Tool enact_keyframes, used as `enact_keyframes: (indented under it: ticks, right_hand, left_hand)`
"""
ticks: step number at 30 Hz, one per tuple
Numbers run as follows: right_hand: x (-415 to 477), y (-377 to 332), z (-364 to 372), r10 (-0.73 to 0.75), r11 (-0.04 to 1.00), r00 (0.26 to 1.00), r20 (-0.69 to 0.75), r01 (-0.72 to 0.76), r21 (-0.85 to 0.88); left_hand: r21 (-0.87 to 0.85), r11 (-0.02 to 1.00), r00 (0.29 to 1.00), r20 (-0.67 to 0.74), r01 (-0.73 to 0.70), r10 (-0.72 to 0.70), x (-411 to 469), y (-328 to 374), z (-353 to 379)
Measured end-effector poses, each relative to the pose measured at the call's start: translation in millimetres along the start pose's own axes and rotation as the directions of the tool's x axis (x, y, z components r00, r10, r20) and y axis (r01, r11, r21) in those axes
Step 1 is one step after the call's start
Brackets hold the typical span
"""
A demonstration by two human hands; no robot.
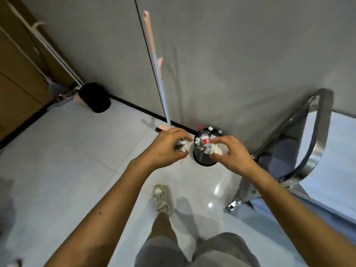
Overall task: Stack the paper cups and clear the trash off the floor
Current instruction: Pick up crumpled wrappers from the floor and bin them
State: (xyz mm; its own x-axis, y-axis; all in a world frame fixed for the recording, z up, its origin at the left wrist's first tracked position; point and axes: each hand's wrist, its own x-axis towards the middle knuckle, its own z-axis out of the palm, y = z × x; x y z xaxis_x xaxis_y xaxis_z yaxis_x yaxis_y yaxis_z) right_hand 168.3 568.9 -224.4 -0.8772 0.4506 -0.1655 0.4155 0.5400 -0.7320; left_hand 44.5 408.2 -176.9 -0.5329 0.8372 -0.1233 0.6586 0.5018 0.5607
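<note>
Red-labelled bottle (pixel 204 140) stands nearly upright in the black bin (pixel 202 160), cap (pixel 201 128) uppermost.

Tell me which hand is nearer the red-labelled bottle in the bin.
Right. The right hand hovers over the bin, fingers beside the red-labelled bottle; the left hand, gripping crumpled trash, is left of the bin.

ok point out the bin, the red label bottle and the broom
bin (pixel 201 161), head view, dark wall under the rim
bottle (pixel 204 140), head view, its red label
broom (pixel 162 89), head view, blue part of the handle
</note>
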Motion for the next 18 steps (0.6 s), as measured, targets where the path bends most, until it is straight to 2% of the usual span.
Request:
enact_keyframes:
  ticks: [4,7,14,18]
  right_hand:
    - [57.6,12.6,-1.9,0.153,0.988,0.987,-0.039,-0.153,0.007]
    - [105.5,19.0,-7.8,0.286,0.958,0.948,-0.137,-0.281,0.058]
    - [159.7,35.4,3.1,0.436,0.899,0.869,-0.234,-0.409,0.159]
    - [187.5,58.4,28.3,0.443,0.895,0.873,-0.202,-0.418,0.154]
  left_hand:
    - [-0.002,0.994,0.991,0.081,-0.109,0.109,88.9,-31.1,-10.4]
    - [0.02,0.977,0.964,0.165,-0.212,0.206,159.9,-52.9,-17.6]
    - [0.009,0.937,0.881,0.344,-0.35,0.325,254.8,-82.1,-5.1]
    - [-0.008,0.925,0.848,0.395,-0.38,0.352,278.2,-98.4,24.8]
